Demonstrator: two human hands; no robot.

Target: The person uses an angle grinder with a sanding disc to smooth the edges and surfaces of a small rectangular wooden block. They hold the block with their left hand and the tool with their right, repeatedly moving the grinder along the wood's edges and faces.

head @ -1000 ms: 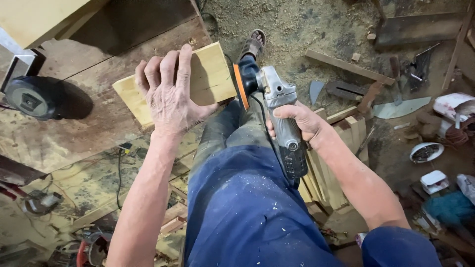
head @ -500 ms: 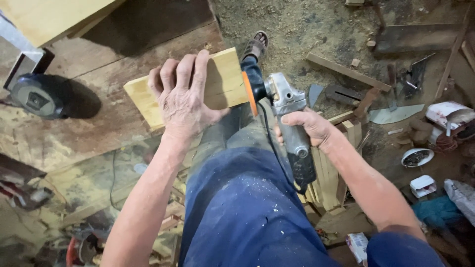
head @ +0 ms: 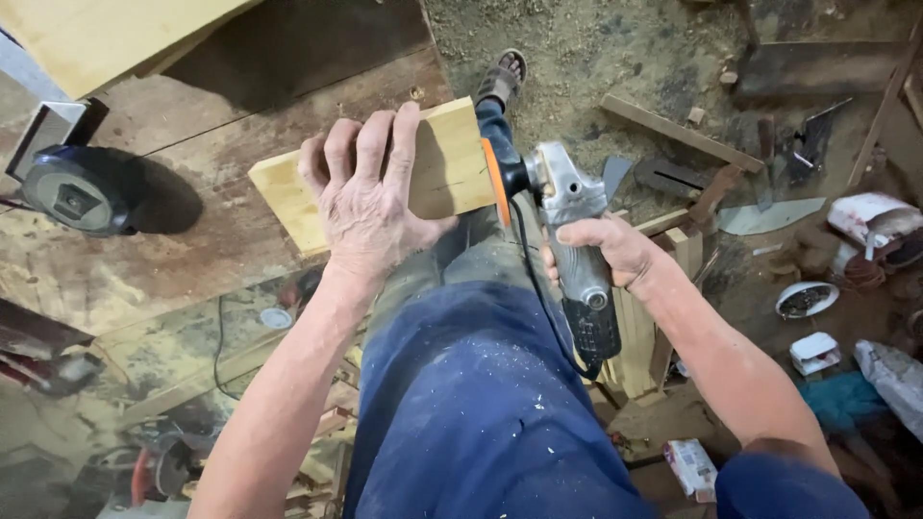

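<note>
Since the earlier frame both hands and the board have drifted up and to the right in view, and the orange disc now sits tight against the board's end instead of just off it. Left hand (head: 370,207) lies palm down, fingers spread over the pale wooden board (head: 447,163), thumb hooked under its near edge, pinning it on the worn workbench (head: 192,240). Right hand (head: 601,252) is wrapped closed around the grey body of the angle grinder (head: 575,245), whose disc (head: 494,181) touches the board's right end. To do this well, I judge the disc should stay flat and square to the end grain with light pressure, the cord should stay clear of the disc, and the left fingertips should stay back from that end. Board sits under the left hand, extending to 2 o'clock from it; from the right hand it is at 10 o'clock, near, past the grinder head. A sandalled foot (head: 502,79) shows at 12 o'clock.
</note>
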